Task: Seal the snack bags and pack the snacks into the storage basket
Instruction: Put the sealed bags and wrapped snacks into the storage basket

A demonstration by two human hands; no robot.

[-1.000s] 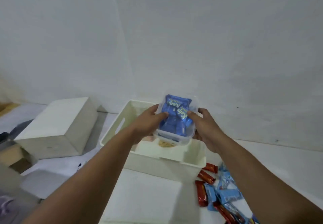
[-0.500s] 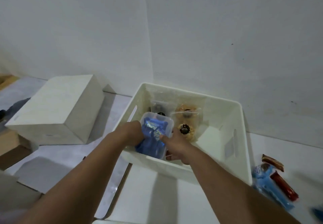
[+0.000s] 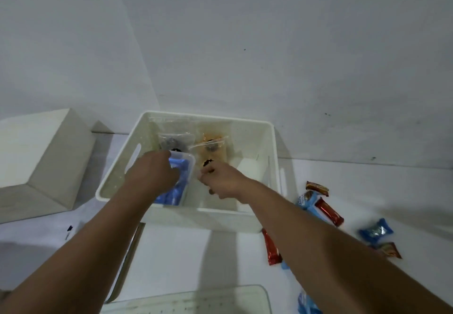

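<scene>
The white storage basket point(image 3: 267, 127) stands against the wall in the head view. In its near left part sits a clear plastic container of blue-wrapped snacks point(image 3: 182, 176). My left hand point(image 3: 149, 176) lies over the container's left side and grips it. My right hand point(image 3: 220, 182) is inside the basket just right of the container, a small gap away, fingers curled with nothing seen in them. At the basket's back lie a zip bag of dark cookies point(image 3: 175, 141) and a zip bag of orange-brown cookies point(image 3: 212, 146).
Loose wrapped snacks lie on the white table right of the basket: red bars point(image 3: 328, 210) point(image 3: 270, 247), a brown one point(image 3: 317, 187) and a blue pack point(image 3: 376, 231). A white box point(image 3: 41, 157) stands at the left. A clear lid or tray point(image 3: 196, 299) lies at the near edge.
Both hands lowered the container of blue snacks from above the basket down into its near left part. My right hand has come off the container; the left stays on it.
</scene>
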